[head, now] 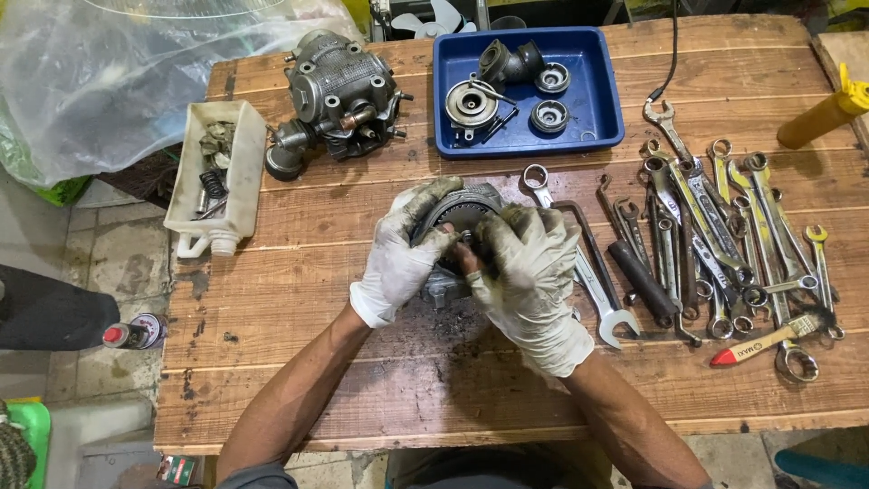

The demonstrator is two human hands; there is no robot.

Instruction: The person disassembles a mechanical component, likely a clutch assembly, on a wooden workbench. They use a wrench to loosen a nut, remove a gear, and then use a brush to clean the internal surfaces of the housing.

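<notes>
Gloved hands working a round metal engine part at mid-table

Left hand (400, 254) and right hand (529, 272) both keep a closed grip on the engine part (457, 210) over the table (299, 362); greasy gloves could let it slip onto the wrenches (715, 235).

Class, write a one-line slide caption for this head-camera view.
Two gloved hands, left and right, grip a round metal engine part on a wooden bench beside spanners.

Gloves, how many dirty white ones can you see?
2: the left glove and the right glove, one on each hand, both holding a metal part over the table.
</notes>
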